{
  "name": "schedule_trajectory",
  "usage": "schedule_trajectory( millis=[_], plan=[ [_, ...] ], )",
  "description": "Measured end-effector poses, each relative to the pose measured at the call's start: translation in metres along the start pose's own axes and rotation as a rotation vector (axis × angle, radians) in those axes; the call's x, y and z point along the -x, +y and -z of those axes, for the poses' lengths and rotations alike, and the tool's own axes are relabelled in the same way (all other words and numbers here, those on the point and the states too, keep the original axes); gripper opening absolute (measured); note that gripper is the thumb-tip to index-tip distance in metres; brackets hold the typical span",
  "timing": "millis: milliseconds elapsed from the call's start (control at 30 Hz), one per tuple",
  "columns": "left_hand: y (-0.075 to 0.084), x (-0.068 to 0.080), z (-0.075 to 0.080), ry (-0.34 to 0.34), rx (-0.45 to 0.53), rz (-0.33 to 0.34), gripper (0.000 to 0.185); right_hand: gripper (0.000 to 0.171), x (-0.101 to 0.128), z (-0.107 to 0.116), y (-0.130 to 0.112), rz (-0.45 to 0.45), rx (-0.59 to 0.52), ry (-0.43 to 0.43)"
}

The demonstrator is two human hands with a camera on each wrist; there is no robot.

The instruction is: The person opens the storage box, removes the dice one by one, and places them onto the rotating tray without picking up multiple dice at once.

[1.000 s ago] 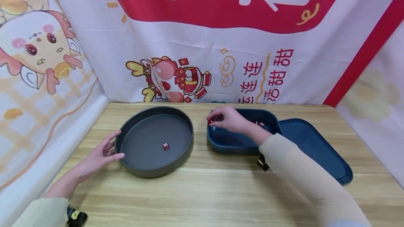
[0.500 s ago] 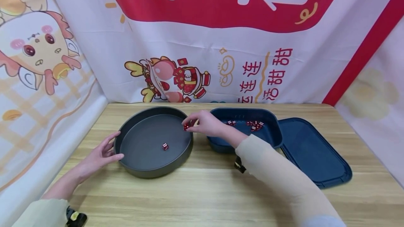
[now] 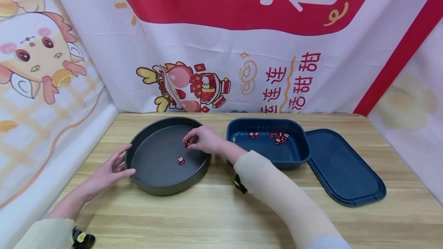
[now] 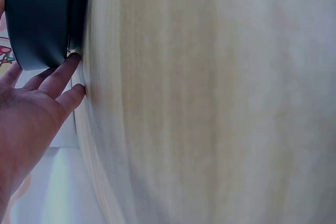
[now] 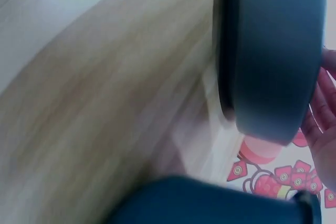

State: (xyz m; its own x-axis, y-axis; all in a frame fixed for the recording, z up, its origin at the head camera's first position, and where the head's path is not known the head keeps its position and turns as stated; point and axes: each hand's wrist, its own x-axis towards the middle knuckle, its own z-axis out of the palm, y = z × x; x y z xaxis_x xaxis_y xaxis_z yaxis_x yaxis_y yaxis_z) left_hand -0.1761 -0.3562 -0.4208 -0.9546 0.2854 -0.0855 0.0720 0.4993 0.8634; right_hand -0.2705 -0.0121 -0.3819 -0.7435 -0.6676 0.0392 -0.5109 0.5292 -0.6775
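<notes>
Over the right part of a round dark grey pan [image 3: 152, 156], my right hand [image 3: 207, 140] pinches a red die [image 3: 187, 144] between thumb and fingertips. Another red die [image 3: 181, 160] lies on the pan's floor, just below and left of the held one. At the pan's left side my left hand [image 3: 110, 170] rests with fingers spread against the outer wall. The left wrist view shows those fingers [image 4: 62, 77] touching the wall near the table. In the right wrist view, the right hand [image 5: 324, 124] is partly hidden behind the pan's wall.
A dark blue rectangular box [image 3: 268, 153] right of the pan holds several red dice [image 3: 279, 138]. Its blue lid [image 3: 346, 168] lies to the right, against the box. All stand on a wooden table [image 3: 194, 218], with a printed cloth [image 3: 214, 41] hanging behind.
My right hand has moved left with the die, from above the box's left end, across the gap, to over the pan. The left hand has stayed at the pan's side.
</notes>
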Motion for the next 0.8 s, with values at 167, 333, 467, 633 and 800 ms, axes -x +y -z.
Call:
schedule_trajectory(
  millis=[167, 333, 467, 633, 800],
  plan=[
    [-0.001, 0.002, 0.001, -0.012, 0.018, 0.007, 0.085, 0.026, -0.009, -0.011, -0.003, -0.020, 0.008, -0.001],
    [-0.003, 0.003, 0.001, -0.006, 0.008, 0.003, 0.085, 0.026, -0.016, -0.019, -0.004, -0.043, -0.005, 0.011],
    [-0.003, 0.003, 0.001, -0.005, 0.008, 0.002, 0.085, 0.026, -0.021, -0.022, -0.004, -0.084, -0.013, 0.021],
    [-0.002, 0.002, 0.001, -0.009, 0.017, 0.008, 0.086, 0.025, -0.026, -0.024, -0.001, -0.115, 0.001, 0.035],
    [-0.002, 0.001, 0.001, -0.008, 0.024, 0.006, 0.086, 0.024, -0.027, -0.025, 0.002, -0.129, 0.012, 0.032]
  ],
)
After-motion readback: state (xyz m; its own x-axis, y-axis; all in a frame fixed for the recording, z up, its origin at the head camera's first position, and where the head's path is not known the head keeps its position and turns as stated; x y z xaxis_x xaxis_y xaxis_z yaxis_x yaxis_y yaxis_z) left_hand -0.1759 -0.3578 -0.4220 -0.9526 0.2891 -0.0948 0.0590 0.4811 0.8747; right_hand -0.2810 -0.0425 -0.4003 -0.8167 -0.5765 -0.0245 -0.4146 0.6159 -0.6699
